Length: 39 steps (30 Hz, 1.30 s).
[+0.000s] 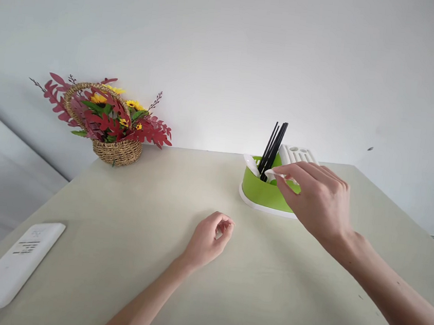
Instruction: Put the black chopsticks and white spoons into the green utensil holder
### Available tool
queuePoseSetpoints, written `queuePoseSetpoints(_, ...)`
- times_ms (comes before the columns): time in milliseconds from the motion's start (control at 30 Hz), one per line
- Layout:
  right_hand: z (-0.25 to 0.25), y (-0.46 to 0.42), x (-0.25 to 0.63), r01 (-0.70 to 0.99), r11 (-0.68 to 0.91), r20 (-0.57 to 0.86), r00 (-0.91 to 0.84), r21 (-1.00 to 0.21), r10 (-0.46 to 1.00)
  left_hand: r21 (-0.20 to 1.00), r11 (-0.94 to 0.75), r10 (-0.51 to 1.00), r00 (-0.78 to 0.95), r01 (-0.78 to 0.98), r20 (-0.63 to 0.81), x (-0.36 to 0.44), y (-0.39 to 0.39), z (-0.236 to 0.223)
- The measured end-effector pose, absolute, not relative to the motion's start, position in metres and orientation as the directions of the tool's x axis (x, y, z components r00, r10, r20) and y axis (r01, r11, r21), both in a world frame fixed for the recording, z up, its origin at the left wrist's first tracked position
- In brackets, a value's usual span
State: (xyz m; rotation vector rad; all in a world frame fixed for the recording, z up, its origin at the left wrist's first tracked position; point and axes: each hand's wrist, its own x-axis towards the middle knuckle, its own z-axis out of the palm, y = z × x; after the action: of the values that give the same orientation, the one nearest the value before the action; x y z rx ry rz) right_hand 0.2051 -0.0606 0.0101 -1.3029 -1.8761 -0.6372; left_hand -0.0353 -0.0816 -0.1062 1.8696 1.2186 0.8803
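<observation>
My right hand (pixel 316 196) is over the green utensil holder (pixel 266 192), thumb and fingertips pinched on the end of a white spoon (pixel 270 173). Most of that spoon is hidden by the holder and my fingers. Another white spoon (pixel 251 164) leans out at the holder's left side. Between the two stand several black chopsticks (pixel 274 147), upright and slightly tilted. A white slotted rack (pixel 299 154) forms the back right part of the holder, partly behind my hand. My left hand (pixel 209 238) rests on the table, fingers curled in, with nothing visible in them.
A woven basket (pixel 119 153) of red leaves and yellow flowers stands at the back left by the wall. Near the left edge of the pale table (pixel 142 279) lies a flat white device (pixel 14 265) with a round dark display. The wall runs along the table's back edge.
</observation>
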Motion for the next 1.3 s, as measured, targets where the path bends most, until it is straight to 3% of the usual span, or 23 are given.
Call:
queuePoseSetpoints(133, 0.004, -0.057, 0.205, 0.919, 0.392, 0.809, -0.259, 0.039, 0.527, 0.853, -0.283, 0.936, 0.321, 0.438, 0.146, -0.035, -0.082, -0.106)
queuePoseSetpoints(567, -0.009, -0.057, 0.206, 0.902, 0.432, 0.752, -0.279, -0.008, 0.597, 0.846, -0.280, 0.934, 0.332, 0.454, 0.131, -0.036, -0.082, -0.103)
queuePoseSetpoints(1300, -0.025, -0.067, 0.251, 0.952, 0.304, 0.643, -0.259, 0.042, 0.721, 0.826, -0.313, 0.922, 0.357, 0.469, 0.147, -0.038, -0.081, -0.102)
